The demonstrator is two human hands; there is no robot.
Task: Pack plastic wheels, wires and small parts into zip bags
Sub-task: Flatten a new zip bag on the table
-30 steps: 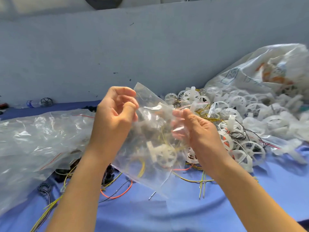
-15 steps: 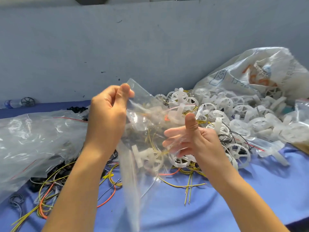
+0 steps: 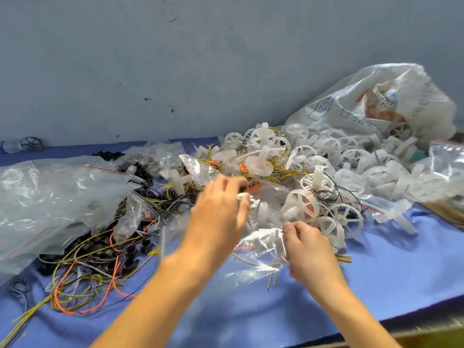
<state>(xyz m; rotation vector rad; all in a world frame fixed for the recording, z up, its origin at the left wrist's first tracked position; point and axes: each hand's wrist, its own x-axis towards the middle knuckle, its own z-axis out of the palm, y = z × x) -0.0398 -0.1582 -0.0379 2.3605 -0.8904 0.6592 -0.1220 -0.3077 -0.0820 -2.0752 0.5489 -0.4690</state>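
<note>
Holding a zip bag [image 3: 263, 241] down against the tabletop [image 3: 376, 272].
Pinched at the crumpled edge by the right hand [image 3: 310, 249]; left hand [image 3: 218, 212] blurred, grip impossible to tell. Could spill its contents into the heap of wheels [image 3: 326, 167] if tipped unsealed.

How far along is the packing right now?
Done: one filled zip bag sits at the right edge. In hand: the right hand pinches a clear zip bag; the left hand is blurred above it. Left: the big wheel pile and loose wires lie unpacked.
</note>
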